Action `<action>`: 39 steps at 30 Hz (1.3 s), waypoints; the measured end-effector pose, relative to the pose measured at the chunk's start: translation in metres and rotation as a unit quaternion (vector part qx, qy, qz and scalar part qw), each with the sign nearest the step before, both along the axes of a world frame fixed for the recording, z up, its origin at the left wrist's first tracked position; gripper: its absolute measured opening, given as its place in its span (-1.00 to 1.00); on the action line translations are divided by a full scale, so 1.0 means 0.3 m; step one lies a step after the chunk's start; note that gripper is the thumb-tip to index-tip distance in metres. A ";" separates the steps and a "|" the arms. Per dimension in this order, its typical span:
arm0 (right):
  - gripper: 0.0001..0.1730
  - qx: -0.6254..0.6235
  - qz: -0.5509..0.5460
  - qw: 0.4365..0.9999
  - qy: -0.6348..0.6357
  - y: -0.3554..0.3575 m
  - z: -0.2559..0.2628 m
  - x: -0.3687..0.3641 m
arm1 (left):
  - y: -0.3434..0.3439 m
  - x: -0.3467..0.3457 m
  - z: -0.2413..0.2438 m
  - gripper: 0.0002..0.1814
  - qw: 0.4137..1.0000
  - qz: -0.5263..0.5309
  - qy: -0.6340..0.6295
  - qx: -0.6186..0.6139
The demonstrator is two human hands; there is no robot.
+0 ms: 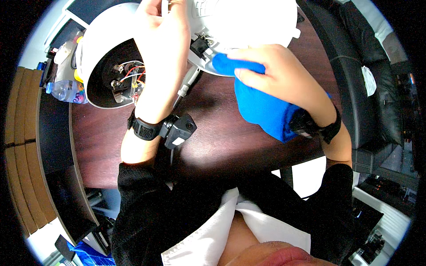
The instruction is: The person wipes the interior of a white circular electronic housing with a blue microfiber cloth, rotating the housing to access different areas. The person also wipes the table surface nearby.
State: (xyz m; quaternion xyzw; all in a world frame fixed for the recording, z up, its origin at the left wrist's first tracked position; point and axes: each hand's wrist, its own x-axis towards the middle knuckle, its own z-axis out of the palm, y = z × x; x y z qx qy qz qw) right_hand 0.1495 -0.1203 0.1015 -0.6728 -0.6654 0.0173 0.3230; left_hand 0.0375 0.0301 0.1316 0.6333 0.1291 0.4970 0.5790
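Note:
My right hand (276,66) is closed on a blue cloth (263,103), which hangs down towards my wrist. A fold of that cloth lies against the lower rim of a round white plastic housing part (246,23). My left hand (163,36) is raised at the top, its fingers by a small white piece at the part's left edge; overexposure hides whether they grip it. Left of and partly behind that hand, a white rounded housing (109,30) shows its dark inside, with red and white wires (133,71) and metal contacts. A small black component sits inside the right part near its rim.
The dark reddish wooden table (213,133) lies under both parts. A grey tube (188,83) stands between them. At the left are a water bottle (68,91) and other items; beyond are cardboard boxes (23,133). A black leather sofa (346,83) borders the right side.

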 end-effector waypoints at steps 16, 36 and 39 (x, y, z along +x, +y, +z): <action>-0.64 -0.006 0.034 0.998 0.059 -0.007 0.001 0.046 | -0.005 0.009 -0.015 -0.62 1.000 -0.014 -0.005 0.026; -0.62 0.048 -0.104 0.990 -0.087 -0.023 0.018 -0.072 | 0.015 -0.007 0.000 -0.59 0.999 0.007 -0.044 0.027; -0.61 0.022 -0.127 0.978 -0.164 0.016 -0.015 -0.100 | 0.022 -0.009 -0.022 -0.60 0.994 0.019 -0.079 0.071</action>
